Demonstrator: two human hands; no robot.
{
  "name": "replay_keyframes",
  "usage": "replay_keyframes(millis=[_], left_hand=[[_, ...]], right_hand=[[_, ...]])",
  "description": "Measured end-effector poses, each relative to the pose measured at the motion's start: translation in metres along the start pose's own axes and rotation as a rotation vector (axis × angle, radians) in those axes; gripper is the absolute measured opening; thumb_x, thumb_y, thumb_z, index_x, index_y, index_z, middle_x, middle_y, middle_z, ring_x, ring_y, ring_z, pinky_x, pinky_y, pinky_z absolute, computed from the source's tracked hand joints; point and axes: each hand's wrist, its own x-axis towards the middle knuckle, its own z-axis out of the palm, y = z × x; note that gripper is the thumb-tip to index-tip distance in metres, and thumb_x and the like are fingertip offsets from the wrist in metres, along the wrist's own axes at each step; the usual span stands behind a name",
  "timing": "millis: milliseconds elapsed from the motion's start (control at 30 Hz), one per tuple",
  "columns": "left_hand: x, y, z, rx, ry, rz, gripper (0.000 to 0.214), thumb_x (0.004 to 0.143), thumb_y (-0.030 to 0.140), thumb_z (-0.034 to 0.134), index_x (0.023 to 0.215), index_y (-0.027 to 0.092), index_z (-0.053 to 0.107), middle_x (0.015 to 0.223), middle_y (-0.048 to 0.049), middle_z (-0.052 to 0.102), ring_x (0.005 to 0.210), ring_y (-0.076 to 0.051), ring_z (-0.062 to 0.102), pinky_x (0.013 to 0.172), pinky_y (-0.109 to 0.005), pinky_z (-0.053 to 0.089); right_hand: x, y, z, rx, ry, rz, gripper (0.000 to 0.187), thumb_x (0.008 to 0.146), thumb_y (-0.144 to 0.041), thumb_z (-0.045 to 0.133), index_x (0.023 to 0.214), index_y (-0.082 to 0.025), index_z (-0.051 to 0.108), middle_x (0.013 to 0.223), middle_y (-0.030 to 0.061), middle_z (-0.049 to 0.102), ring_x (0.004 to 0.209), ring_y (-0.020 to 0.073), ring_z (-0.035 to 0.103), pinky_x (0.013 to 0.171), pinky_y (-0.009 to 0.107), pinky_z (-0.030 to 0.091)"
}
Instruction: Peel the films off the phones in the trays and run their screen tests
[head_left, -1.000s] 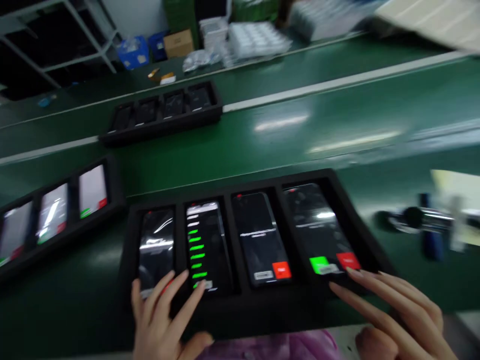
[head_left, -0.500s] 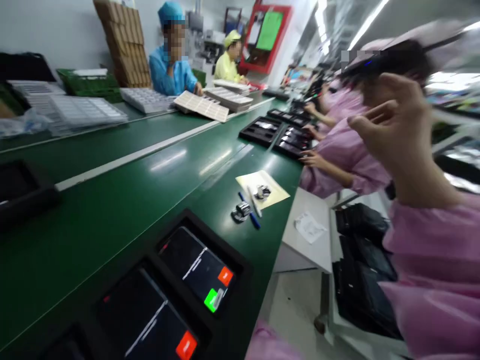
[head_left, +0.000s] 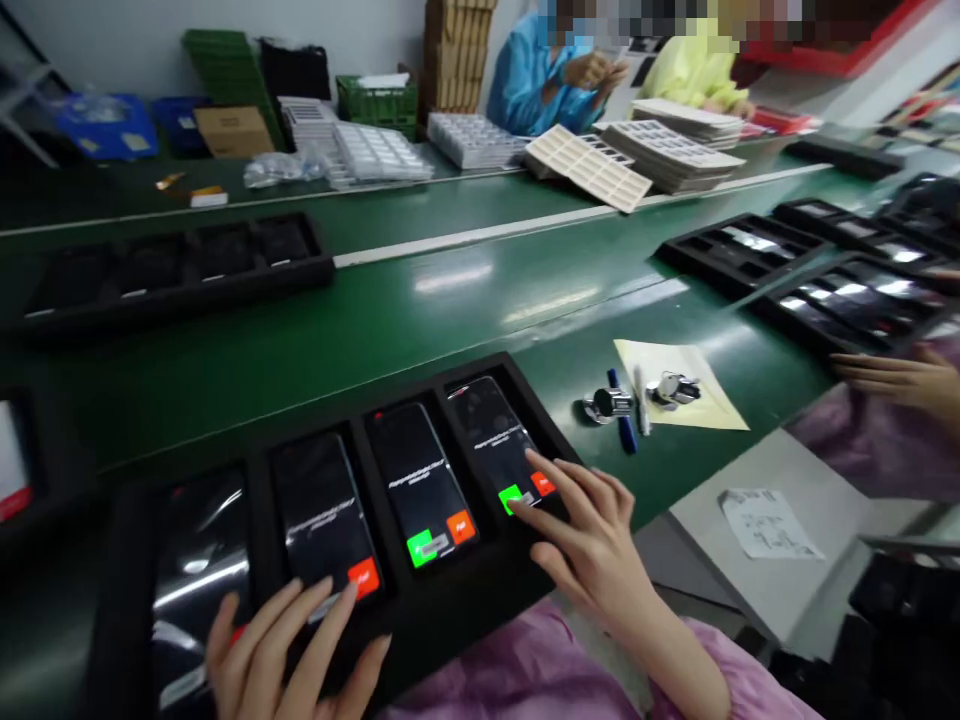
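Observation:
A black foam tray (head_left: pixel 120 560) lies on the green belt in front of me and holds several phones side by side. My left hand (head_left: pixel 289 655) rests open on the tray's near edge, its fingertips on the lower part of the second phone (head_left: pixel 322 520), by its red button. My right hand (head_left: pixel 589 525) is open with fingers stretched out, the tips touching the bottom of the rightmost phone (head_left: pixel 491 435), at its green and red buttons. The third phone (head_left: pixel 424 485) shows a green and a red button too. The leftmost phone (head_left: pixel 199 560) is glare-covered.
A yellow sheet (head_left: pixel 697 395) with metal parts, a blue pen (head_left: pixel 622 420) and a metal roller lies to the right. More black trays (head_left: pixel 180 265) sit on the belt. A co-worker's hand (head_left: pixel 896 375) rests at the right edge. Two people work behind stacked white trays (head_left: pixel 675 140).
The view swung back from the right down to my tray. My right hand came down from head height onto the rightmost phone. My left hand is in view again.

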Motion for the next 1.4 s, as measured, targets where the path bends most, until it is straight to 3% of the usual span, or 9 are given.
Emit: replay_keyframes(millis=[67, 167, 300, 500, 600, 800, 1100, 1400], left_hand=[[0.009, 0.002, -0.006, -0.057, -0.041, 0.025, 0.038, 0.086, 0.025, 0.083, 0.122, 0.019, 0.073, 0.110, -0.0087, 0.072, 0.109, -0.027, 0.066, 0.127, -0.055, 0.038], [0.009, 0.006, -0.018, -0.156, -0.080, -0.045, 0.038, 0.092, 0.021, 0.075, 0.129, 0.019, 0.068, 0.113, -0.0092, 0.071, 0.116, -0.027, 0.066, 0.119, -0.053, 0.046], [-0.015, 0.011, -0.038, -0.127, -0.081, -0.092, 0.034, 0.096, 0.021, 0.070, 0.130, 0.018, 0.066, 0.114, -0.0096, 0.072, 0.117, -0.025, 0.065, 0.118, -0.051, 0.044], [-0.062, -0.015, -0.078, 0.244, 0.071, -0.387, 0.035, 0.097, 0.026, 0.072, 0.131, 0.020, 0.065, 0.117, -0.0103, 0.071, 0.107, -0.025, 0.067, 0.103, -0.045, 0.048], [-0.074, -0.027, -0.090, 0.273, -0.006, -0.502, 0.042, 0.101, 0.036, 0.067, 0.140, 0.022, 0.060, 0.126, -0.0112, 0.068, 0.115, -0.026, 0.065, 0.100, -0.043, 0.052], [-0.071, -0.028, -0.088, 0.280, -0.118, -0.517, 0.040, 0.102, 0.040, 0.064, 0.139, 0.027, 0.062, 0.131, -0.0084, 0.069, 0.123, -0.026, 0.064, 0.108, -0.044, 0.051], [-0.078, -0.032, -0.088, 0.350, -0.186, -0.576, 0.042, 0.103, 0.042, 0.061, 0.142, 0.027, 0.060, 0.137, -0.0097, 0.067, 0.127, -0.028, 0.064, 0.125, -0.055, 0.031], [-0.072, -0.023, -0.096, 0.396, -0.284, -0.594, 0.046, 0.102, 0.049, 0.061, 0.143, 0.028, 0.061, 0.140, -0.0107, 0.066, 0.129, -0.030, 0.062, 0.129, -0.061, 0.023]], right_hand=[[0.002, -0.013, 0.005, 0.049, 0.054, -0.003, 0.047, 0.113, -0.050, 0.038, 0.115, -0.032, 0.081, 0.148, 0.0080, 0.064, 0.130, 0.0315, 0.055, 0.111, 0.055, 0.035], [0.011, -0.040, 0.018, 0.159, 0.084, -0.179, 0.051, 0.113, -0.054, 0.033, 0.127, -0.033, 0.077, 0.146, 0.0093, 0.064, 0.126, 0.0295, 0.057, 0.111, 0.053, 0.036], [0.029, -0.068, 0.031, 0.161, 0.045, -0.298, 0.050, 0.112, -0.056, 0.037, 0.110, -0.029, 0.080, 0.143, 0.0090, 0.068, 0.123, 0.0277, 0.059, 0.114, 0.052, 0.029], [0.038, -0.049, 0.025, 0.237, 0.253, -0.338, 0.031, 0.110, -0.031, 0.047, 0.109, -0.024, 0.078, 0.132, 0.0126, 0.070, 0.113, 0.0301, 0.064, 0.101, 0.052, 0.040], [0.038, -0.035, 0.033, 0.258, 0.246, -0.364, 0.024, 0.105, -0.024, 0.053, 0.108, -0.024, 0.077, 0.131, 0.0118, 0.070, 0.110, 0.0309, 0.065, 0.097, 0.052, 0.044], [0.035, -0.025, 0.051, 0.318, 0.250, -0.383, 0.022, 0.101, -0.018, 0.055, 0.102, -0.021, 0.077, 0.123, 0.0126, 0.073, 0.103, 0.0310, 0.068, 0.093, 0.051, 0.048], [0.029, -0.015, 0.060, 0.369, 0.274, -0.183, 0.029, 0.101, -0.015, 0.053, 0.102, -0.024, 0.080, 0.122, 0.0083, 0.073, 0.098, 0.0277, 0.068, 0.090, 0.047, 0.049], [0.030, -0.040, 0.055, 0.370, 0.043, -0.409, 0.029, 0.104, -0.025, 0.052, 0.115, -0.025, 0.078, 0.134, 0.0117, 0.068, 0.108, 0.0323, 0.066, 0.096, 0.053, 0.044]])
